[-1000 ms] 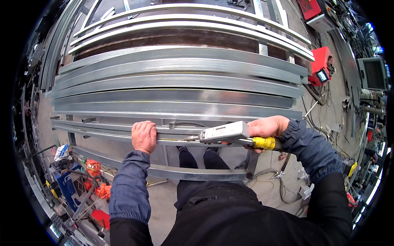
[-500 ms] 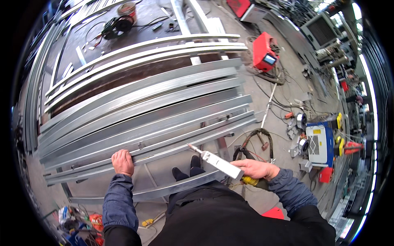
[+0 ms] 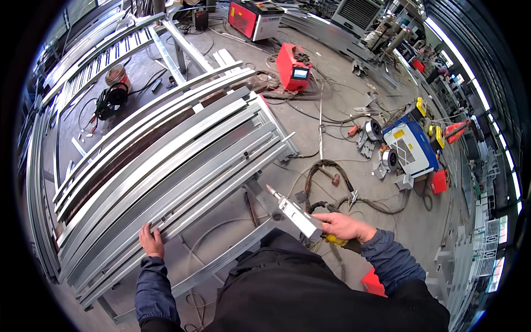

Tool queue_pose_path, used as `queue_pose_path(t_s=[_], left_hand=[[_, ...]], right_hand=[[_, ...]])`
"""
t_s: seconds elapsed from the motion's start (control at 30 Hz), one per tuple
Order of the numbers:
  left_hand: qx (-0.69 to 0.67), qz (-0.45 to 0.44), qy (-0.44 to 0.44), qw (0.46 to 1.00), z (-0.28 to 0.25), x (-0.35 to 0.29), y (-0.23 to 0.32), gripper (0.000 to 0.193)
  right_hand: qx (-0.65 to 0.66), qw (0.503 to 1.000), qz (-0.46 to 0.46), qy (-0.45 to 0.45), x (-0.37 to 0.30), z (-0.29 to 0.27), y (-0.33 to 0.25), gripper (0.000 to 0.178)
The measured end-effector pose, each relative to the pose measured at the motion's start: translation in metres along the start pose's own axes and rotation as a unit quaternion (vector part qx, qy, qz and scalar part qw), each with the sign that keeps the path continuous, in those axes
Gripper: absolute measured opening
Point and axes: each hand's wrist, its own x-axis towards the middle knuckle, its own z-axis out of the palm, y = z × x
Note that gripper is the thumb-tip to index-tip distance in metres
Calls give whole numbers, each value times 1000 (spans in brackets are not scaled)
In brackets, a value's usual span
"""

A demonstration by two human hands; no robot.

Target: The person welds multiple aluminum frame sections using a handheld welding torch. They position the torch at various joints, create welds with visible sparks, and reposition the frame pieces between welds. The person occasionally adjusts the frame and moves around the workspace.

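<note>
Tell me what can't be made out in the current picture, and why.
All in the head view:
Part of the tool's grip: covered by the right hand.
Left palm: turned down, hidden behind the back of the left hand.
Writing on the red machine's screen: too small to read.
Upper left sleeve: cut off by the lower edge.

You can make out no wording clearly. In your view, small marks stand on the red-and-white cabinet (image 3: pixel 255 21) at twelve o'clock, and a yellow label (image 3: pixel 399 134) on the blue-and-white machine (image 3: pixel 410 148) at three o'clock.
</note>
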Motion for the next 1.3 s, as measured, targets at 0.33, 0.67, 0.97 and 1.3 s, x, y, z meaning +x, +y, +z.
queue_pose_path(t_s=[0.33, 0.67, 0.97, 1.3], left_hand=[[-114, 209, -162, 958, 67, 21, 326, 49], [83, 208, -175, 959, 199, 92, 516, 69], [149, 211, -252, 933, 218, 124, 538, 66], [118, 218, -247, 937, 238, 125, 517, 61]], right_hand=[[-81, 996, -44, 18, 26, -103, 56, 60], [-129, 988, -82, 6, 76, -248, 76, 65], [-156, 979, -117, -61, 123, -309, 83, 66], [-163, 979, -74, -99, 166, -313, 77, 65]])
